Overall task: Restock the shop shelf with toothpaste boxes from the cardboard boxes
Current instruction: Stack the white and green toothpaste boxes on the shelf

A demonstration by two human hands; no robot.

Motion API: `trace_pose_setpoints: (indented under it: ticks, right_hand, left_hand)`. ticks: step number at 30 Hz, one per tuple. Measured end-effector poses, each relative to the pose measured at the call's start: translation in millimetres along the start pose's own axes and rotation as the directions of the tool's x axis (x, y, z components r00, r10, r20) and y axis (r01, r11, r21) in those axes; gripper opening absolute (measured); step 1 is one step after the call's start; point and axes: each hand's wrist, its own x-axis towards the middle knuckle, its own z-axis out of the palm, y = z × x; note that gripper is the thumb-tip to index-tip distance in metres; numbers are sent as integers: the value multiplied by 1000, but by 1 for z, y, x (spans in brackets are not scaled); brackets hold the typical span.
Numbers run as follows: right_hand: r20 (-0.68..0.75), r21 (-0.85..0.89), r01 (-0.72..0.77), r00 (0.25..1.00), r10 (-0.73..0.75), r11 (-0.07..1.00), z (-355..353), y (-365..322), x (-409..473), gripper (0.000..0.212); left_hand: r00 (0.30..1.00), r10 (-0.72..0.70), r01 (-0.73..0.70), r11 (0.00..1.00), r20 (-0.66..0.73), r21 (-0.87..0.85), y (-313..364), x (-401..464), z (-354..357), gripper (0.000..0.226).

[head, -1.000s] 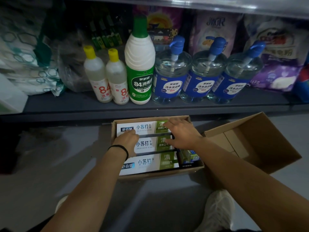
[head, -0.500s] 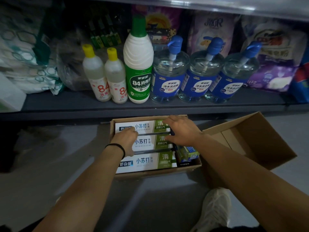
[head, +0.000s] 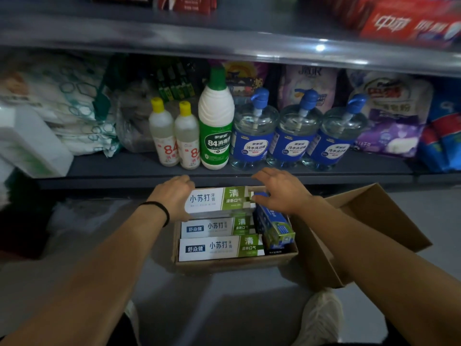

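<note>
An open cardboard box (head: 234, 264) sits on the floor below the shelf (head: 124, 171). It holds white-and-green toothpaste boxes (head: 219, 247) lying flat and a blue-green box (head: 275, 227) at its right side. One white-and-green toothpaste box (head: 219, 199) is raised above the others, held at both ends. My left hand (head: 172, 197), with a black band on the wrist, grips its left end. My right hand (head: 280, 192) grips its right end, fingers spread over the top.
A second, empty cardboard box (head: 361, 228) lies tilted to the right. The shelf carries yellow-capped bottles (head: 174, 138), a green disinfectant bottle (head: 216, 126) and three blue pump bottles (head: 294, 136). Red toothpaste packs (head: 409, 23) sit on the upper shelf. My shoe (head: 321, 318) is below.
Both hands have closed on the rearmost toothpaste box and lifted it out of the row in the cardboard box. The view has tilted up, showing the upper shelf.
</note>
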Motion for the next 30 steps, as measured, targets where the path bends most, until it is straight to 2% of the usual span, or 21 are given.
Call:
trace_pose_setpoints:
  ticks: [6,12,19,30]
  right_hand:
    - [13,16,-4,1000,4,1000,-7,-12,5,60]
    - [133,102,-34,991,21,994,17,-23,26,63]
    - [261,59,-56,965,38,997,66,-33,58,70]
    - [254,51,-97,964,81,994,96,-24,81,79]
  left_hand:
    - [995,-87,86,996,-45,-19,-33,-19,-22,50]
    - [989,-150,149,988,-18,-43,-59,-22,-28,53]
    - [991,-130,132,985,21,-111,-72,-12,-14,58]
    - [992,-112,119,981,50,-150,-84,1,2,62]
